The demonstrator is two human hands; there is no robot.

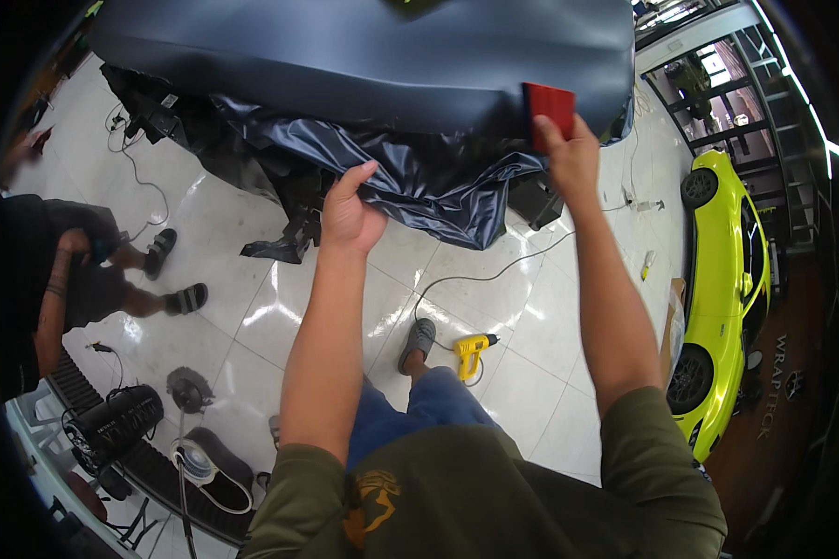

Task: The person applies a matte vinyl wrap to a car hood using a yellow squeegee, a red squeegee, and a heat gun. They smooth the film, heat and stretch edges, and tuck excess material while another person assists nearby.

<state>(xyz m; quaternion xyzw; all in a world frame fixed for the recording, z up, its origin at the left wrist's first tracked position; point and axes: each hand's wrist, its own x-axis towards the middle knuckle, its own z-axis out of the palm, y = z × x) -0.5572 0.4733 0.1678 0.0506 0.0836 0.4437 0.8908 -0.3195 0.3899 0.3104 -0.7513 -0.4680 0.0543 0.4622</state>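
Note:
A dark satin blue-grey car panel [373,56] spans the top of the head view, with a wrinkled flap of loose vinyl wrap film [438,182] hanging from its lower edge. My left hand [352,216] is closed on the left part of this flap, thumb uppermost and the other fingers hidden behind the film. Farther right, my right hand [573,156] grips a red squeegee [554,102] with a dark edge. The squeegee is at the panel's lower right part; whether it touches the surface I cannot tell.
A yellow heat gun [474,354] lies on the tiled floor near my foot, its cord [494,278] running under the panel. Another person [75,270] is at the left. A lime-green car [729,289] stands right. A black cylindrical bag [116,424] and a small fan-like object [188,389] are lower left.

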